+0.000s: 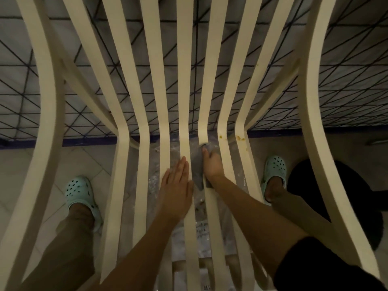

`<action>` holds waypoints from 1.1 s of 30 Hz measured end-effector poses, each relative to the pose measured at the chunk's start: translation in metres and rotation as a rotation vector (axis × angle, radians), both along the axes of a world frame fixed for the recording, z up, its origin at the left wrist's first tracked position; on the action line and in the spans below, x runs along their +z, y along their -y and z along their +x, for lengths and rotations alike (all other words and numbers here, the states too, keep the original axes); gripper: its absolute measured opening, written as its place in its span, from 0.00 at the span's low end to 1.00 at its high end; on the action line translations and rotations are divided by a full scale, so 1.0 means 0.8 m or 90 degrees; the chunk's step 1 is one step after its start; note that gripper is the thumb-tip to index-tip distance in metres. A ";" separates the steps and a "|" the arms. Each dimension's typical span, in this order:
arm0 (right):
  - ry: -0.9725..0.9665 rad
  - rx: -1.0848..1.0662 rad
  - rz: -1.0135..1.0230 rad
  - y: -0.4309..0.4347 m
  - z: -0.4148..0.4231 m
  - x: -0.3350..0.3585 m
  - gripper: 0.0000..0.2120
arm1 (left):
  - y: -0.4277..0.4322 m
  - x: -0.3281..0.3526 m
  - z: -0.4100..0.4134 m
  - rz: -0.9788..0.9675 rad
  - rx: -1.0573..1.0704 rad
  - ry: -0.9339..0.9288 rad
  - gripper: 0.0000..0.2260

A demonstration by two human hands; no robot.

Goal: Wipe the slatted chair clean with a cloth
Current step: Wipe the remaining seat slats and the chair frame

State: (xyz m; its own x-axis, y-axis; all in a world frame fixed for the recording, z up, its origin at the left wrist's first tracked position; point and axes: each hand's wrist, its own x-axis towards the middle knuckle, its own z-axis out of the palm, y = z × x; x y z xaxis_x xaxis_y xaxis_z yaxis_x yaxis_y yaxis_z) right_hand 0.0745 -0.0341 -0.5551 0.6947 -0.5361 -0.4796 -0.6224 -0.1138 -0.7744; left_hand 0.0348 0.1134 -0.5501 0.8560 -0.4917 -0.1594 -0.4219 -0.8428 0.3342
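Note:
The cream slatted chair [156,85] fills the view, its long curved slats running from the seat up into the backrest. My left hand [177,186] lies flat with straight fingers across two middle slats on the seat. Just to its right, my right hand [212,164] grips a grey cloth [197,164] bunched around a slat near the bend where seat meets back. Part of the cloth hangs down between the slats. Yellowish stains [240,138] mark two slats right of the cloth.
Below the seat lies crinkled clear plastic [199,234] on a pale tiled floor. My feet in mint clogs [80,193] stand either side of the chair. A wall tiled with dark lines [346,80] rises behind. A dark round shape [336,196] sits at the right.

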 end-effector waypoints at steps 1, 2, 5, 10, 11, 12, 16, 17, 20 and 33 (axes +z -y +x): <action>0.015 -0.012 0.007 0.004 0.012 -0.002 0.18 | 0.001 0.001 0.000 -0.004 -0.002 -0.006 0.27; 0.020 -0.019 0.013 0.005 0.024 -0.004 0.19 | 0.001 0.001 -0.001 -0.006 -0.004 -0.012 0.26; -0.010 0.023 0.002 0.010 0.052 0.000 0.20 | -0.001 0.005 -0.002 -0.009 0.007 -0.026 0.26; 0.019 0.036 -0.022 0.016 0.063 -0.001 0.20 | -0.002 0.008 0.002 -0.010 0.001 -0.016 0.31; 0.019 0.036 -0.019 0.016 0.063 -0.002 0.20 | -0.002 0.008 0.002 -0.012 0.004 -0.013 0.31; 0.019 0.039 -0.019 0.016 0.064 -0.004 0.19 | -0.002 0.007 0.002 -0.012 0.006 -0.013 0.30; 0.015 0.044 -0.001 0.022 0.071 -0.010 0.14 | -0.002 0.005 0.002 -0.012 0.012 -0.009 0.28; 0.013 0.044 0.002 0.022 0.071 -0.012 0.15 | -0.002 0.004 0.001 -0.012 0.012 -0.009 0.27; 0.013 0.033 -0.022 0.019 0.074 -0.010 0.17 | -0.003 0.003 0.001 -0.006 0.007 -0.009 0.26; -0.037 0.051 -0.012 -0.007 -0.012 0.006 0.19 | -0.003 0.011 -0.007 0.040 0.003 0.001 0.26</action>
